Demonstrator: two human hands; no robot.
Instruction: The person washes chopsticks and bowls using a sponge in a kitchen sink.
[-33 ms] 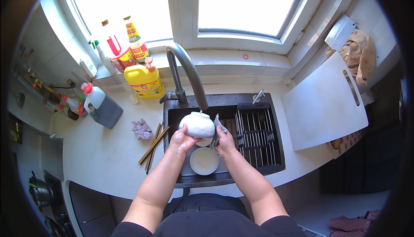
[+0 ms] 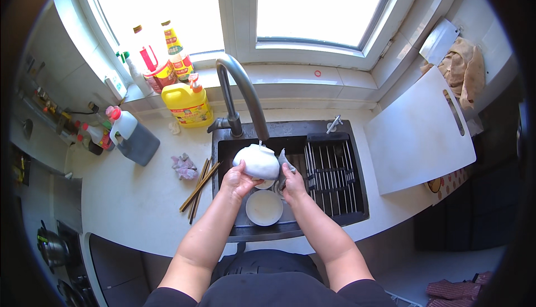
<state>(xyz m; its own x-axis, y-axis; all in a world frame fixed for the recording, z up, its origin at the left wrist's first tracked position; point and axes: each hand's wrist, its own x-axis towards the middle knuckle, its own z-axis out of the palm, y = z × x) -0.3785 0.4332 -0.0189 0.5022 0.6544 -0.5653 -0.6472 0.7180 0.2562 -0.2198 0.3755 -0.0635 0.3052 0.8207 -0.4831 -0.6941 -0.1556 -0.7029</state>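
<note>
- Under the tap [image 2: 252, 92], the left hand [image 2: 239, 182] grips a white bowl [image 2: 257, 160].
- The right hand [image 2: 292, 185] clutches a gray rag [image 2: 282, 163].
- Sticks [image 2: 200, 188] lie beside the sink [image 2: 290, 128]; a rack [image 2: 334, 181] blocks its right.

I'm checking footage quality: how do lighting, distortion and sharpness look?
Head view: the window is blown out to white; head view: the counter has a bowed front edge; head view: the white bowl in the left hand keeps a clear outline.

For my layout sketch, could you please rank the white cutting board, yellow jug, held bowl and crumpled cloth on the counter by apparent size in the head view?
1. White cutting board
2. Yellow jug
3. Held bowl
4. Crumpled cloth
</note>
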